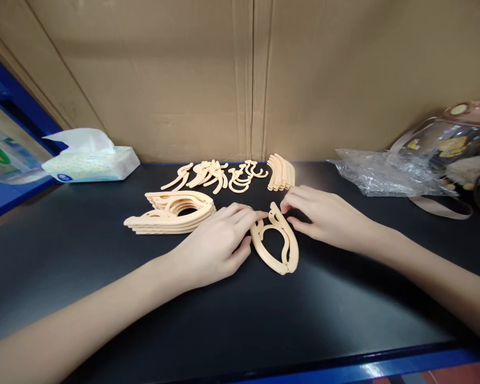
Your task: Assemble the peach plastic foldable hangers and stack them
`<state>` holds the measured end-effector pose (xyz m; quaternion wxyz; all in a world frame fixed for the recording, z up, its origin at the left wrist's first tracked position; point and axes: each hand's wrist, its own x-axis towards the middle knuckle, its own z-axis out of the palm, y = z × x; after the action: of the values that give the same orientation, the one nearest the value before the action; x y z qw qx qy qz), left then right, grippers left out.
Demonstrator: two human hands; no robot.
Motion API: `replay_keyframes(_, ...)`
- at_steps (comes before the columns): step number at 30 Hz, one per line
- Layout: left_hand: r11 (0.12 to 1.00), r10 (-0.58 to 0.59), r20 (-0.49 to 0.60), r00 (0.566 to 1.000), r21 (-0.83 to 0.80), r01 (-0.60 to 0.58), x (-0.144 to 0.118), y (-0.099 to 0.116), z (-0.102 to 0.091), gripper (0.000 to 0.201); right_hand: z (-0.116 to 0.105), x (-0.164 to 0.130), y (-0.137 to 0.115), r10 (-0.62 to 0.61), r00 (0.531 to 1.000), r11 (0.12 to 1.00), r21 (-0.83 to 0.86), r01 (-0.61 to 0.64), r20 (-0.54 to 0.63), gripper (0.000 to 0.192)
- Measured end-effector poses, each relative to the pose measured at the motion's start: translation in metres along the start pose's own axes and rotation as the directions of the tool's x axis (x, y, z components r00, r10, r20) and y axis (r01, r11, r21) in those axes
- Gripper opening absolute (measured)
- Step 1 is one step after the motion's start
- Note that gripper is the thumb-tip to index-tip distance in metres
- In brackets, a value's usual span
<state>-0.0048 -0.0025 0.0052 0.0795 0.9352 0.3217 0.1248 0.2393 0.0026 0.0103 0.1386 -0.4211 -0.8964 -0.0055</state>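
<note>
A beige plastic folding hanger, folded into a pointed loop, is in front of me near the middle of the black table. My left hand grips its left arm, with the index finger reaching over the upper end and the thumb at the side. Close by the hanger's right arm is my right hand; its thumb and index finger are apart, with nothing held between them. Left of my left hand lies a stack of similar folded hangers.
Along the back lie loose curved arms, hook pieces and a bundle of curved bars. A tissue pack sits at the left. Clear plastic wrap and a transparent bag are on the right. Cardboard stands behind.
</note>
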Motion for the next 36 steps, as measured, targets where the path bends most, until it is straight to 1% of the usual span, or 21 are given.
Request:
replay_keyframes(2,1.0,0.01,-0.004,1.0,-0.007,-0.01,0.001,0.001,0.0,0.039,-0.002,0.0,-0.003,0.088,0.996,0.996,-0.008,-0.088,0.035,0.009)
replay_keyframes(3,1.0,0.018,-0.005,1.0,-0.009,-0.018,0.001,0.002,0.0,0.039,-0.003,0.0,-0.004,0.104,0.993,0.995,-0.007,-0.104,0.051,0.012)
replay_keyframes(5,0.999,0.033,-0.008,0.999,-0.021,-0.033,0.001,0.003,0.0,0.04,-0.004,0.0,-0.005,0.091,0.993,0.996,0.014,-0.092,0.07,0.016)
replay_keyframes(8,0.997,0.043,-0.026,0.999,-0.063,-0.045,0.0,0.003,0.001,0.042,-0.004,0.0,-0.005,0.045,0.996,0.992,0.115,-0.054,0.077,0.02)
replay_keyframes(9,0.996,0.045,-0.033,0.998,-0.076,-0.047,0.0,0.003,0.002,0.045,-0.004,0.001,-0.006,0.03,0.996,0.987,0.158,-0.042,0.078,0.022)
replay_keyframes(11,0.995,0.046,-0.031,0.998,-0.086,-0.049,-0.001,0.001,0.004,0.058,-0.003,0.001,-0.008,0.02,0.997,0.961,0.275,-0.039,0.071,0.023)
replay_keyframes(13,0.995,0.045,-0.001,0.999,-0.088,-0.045,-0.001,0.0,0.005,0.071,-0.001,0.001,-0.01,0.049,0.996,0.891,0.448,-0.078,0.075,0.021)
replay_keyframes(15,0.994,0.045,0.032,0.998,-0.101,-0.042,-0.001,-0.001,0.006,0.074,0.001,0.002,-0.011,0.104,0.99,0.787,0.601,-0.138,0.091,0.02)
replay_keyframes(16,0.993,0.048,0.036,0.998,-0.106,-0.044,-0.001,-0.001,0.005,0.073,0.001,0.002,-0.011,0.139,0.985,0.747,0.643,-0.17,0.099,0.02)
replay_keyframes(18,0.994,0.058,0.014,0.998,-0.099,-0.057,0.0,-0.001,0.004,0.07,0.002,0.003,-0.01,0.222,0.969,0.717,0.655,-0.238,0.109,0.022)
replay_keyframes(20,0.996,0.064,-0.043,0.997,-0.061,-0.067,0.001,0.0,0.002,0.066,0.002,0.004,-0.007,0.302,0.942,0.711,0.624,-0.324,0.144,0.025)
replay_keyframes(22,0.997,0.067,-0.126,0.99,-0.022,-0.07,0.001,0.0,-0.001,0.061,-0.001,0.005,-0.004,0.32,0.927,0.68,0.634,-0.368,0.196,0.034)
replay_keyframes(24,0.998,0.064,-0.211,0.975,0.007,-0.064,0.0,0.0,-0.004,0.059,-0.004,0.006,-0.002,0.289,0.93,0.611,0.704,-0.362,0.226,0.043)
replay_keyframes(27,0.998,0.064,-0.277,0.959,0.025,-0.059,0.0,-0.002,-0.007,0.061,-0.008,0.008,-0.003,0.288,0.934,0.498,0.8,-0.336,0.213,0.045)
replay_keyframes(31,0.998,0.062,-0.264,0.962,0.017,-0.059,0.0,-0.004,-0.008,0.065,-0.006,0.008,-0.003,0.299,0.924,0.404,0.846,-0.347,0.236,0.043)
replay_keyframes(36,0.999,0.043,-0.24,0.97,-0.001,-0.045,-0.001,-0.004,-0.009,0.065,-0.004,0.008,-0.003,0.289,0.928,0.356,0.874,-0.331,0.234,0.043)
